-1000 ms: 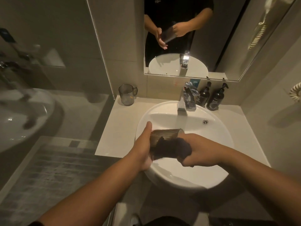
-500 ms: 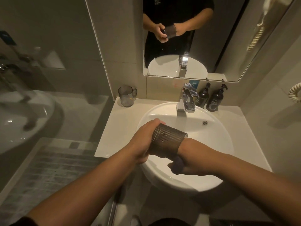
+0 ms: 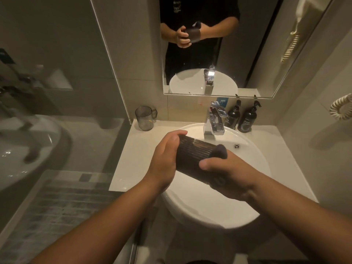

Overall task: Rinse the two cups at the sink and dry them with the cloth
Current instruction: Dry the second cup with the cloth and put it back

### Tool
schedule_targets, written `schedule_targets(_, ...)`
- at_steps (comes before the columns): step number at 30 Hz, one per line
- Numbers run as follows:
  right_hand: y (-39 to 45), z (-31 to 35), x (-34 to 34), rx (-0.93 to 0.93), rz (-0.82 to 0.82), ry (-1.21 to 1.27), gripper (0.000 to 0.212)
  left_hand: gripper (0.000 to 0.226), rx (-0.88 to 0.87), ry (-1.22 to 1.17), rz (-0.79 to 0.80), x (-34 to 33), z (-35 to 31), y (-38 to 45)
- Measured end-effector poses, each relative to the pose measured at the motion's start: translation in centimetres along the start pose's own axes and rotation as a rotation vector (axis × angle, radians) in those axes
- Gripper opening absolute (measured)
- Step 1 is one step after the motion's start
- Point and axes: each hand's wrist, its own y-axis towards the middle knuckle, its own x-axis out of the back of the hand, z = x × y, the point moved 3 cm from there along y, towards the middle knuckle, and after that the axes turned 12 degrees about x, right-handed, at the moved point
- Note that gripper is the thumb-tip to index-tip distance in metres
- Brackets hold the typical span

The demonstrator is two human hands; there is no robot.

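Washbasin (image 3: 253,187), centre frame: left hand (image 3: 163,161) grips rigid, likely slippery ribbed cup (image 3: 194,155) by its base; right hand (image 3: 228,174) clasps soft cloth (image 3: 221,150) at the rim.

A single head-worn wide-angle camera looked forward and steeply down on the white basin (image 3: 200,210) from close above it, facing the wall mirror (image 3: 266,54) behind the basin, which reflected the wearer's torso.

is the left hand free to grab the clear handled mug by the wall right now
Probably not yet: the left hand grips the dark ribbed cup over the white sink. The path to the clear handled mug looks unobstructed.
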Motion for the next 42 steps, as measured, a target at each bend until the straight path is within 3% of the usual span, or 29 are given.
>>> schedule_targets(2, -0.2, 1.8, 0.3, 0.041, 0.034, -0.230, 0.049, 0.029, 0.034, -0.066, 0.098, -0.2, -0.4, 0.2)
schedule_targets(3, -0.3, 2.8, 0.4, 0.071, 0.077, -0.460, 0.039, 0.029, 0.123, -0.118, 0.168, -0.3, -0.9, 0.4)
schedule_targets(6, -0.5, 4.3, 0.3, 0.164, 0.410, -1.383, 0.015, 0.063, 0.432, -0.198, 0.377, -0.3, -1.9, 0.8)
schedule_targets(9, -0.8, 3.8, -0.9, 0.178, 0.670, -1.733, 0.017, 0.071, 0.521, -0.127, 0.357, -0.4, -2.2, 1.0)
schedule_targets(11, -0.5, 3.7, -1.2, 0.175, 0.680, -1.772, 0.018, 0.059, 0.461, -0.046, 0.260, -1.0, -2.1, 1.0)
schedule_targets(15, -0.3, 2.5, -0.6, 0.158, 0.518, -1.671, 0.006, 0.039, 0.295, 0.004, 0.163, -1.6, -2.0, 1.1)
schedule_targets(17, -0.6, 1.4, -0.5, 0.197, 0.383, -1.412, 0.014, 0.035, 0.226, 0.047, 0.135, -1.4, -1.8, 1.1)
schedule_targets(22, -0.5, 0.7, -0.9, 0.027, 0.100, -0.788, 0.036, 0.032, 0.082, 0.046, 0.093, -0.5, -1.8, 1.5)
schedule_targets(25, -0.3, 1.8, -1.4, 0.032, 0.026, -0.456, 0.036, 0.035, -0.002, 0.028, 0.080, 0.0, -1.7, 1.6)
schedule_targets(27, -0.1, 1.8, -1.4, 0.032, 0.002, -0.192, 0.050, 0.035, -0.071, 0.028, 0.065, 0.3, -1.5, 1.4)
schedule_targets(29, 0.1, 2.1, -1.1, 0.013, -0.024, -0.105, 0.057, 0.036, -0.120, 0.034, 0.077, 0.4, -1.3, 1.1)
schedule_targets(31, 0.1, 2.8, -0.6, 0.015, 0.008, -0.232, 0.050, 0.034, -0.070, -0.010, 0.133, 0.3, -1.2, 1.0)
schedule_targets(32, 0.1, 3.5, -0.6, 0.038, 0.055, -0.424, 0.043, 0.032, 0.020, -0.069, 0.178, 0.4, -1.2, 1.0)
schedule_targets(35, 0.0, 5.1, -1.1, 0.198, 0.409, -1.411, 0.018, 0.048, 0.419, -0.237, 0.390, 0.4, -1.9, 1.1)
schedule_targets(36, 0.0, 5.0, -1.5, 0.177, 0.531, -1.629, 0.016, 0.057, 0.489, -0.235, 0.432, 0.5, -2.1, 1.2)
schedule_targets(39, 0.3, 4.2, -1.9, 0.113, 0.643, -1.818, 0.019, 0.064, 0.530, -0.129, 0.359, 0.2, -2.5, 1.5)
schedule_targets(42, 1.0, 3.7, -1.2, 0.173, 0.542, -1.822, 0.024, 0.052, 0.400, -0.029, 0.214, -0.6, -2.7, 1.4)
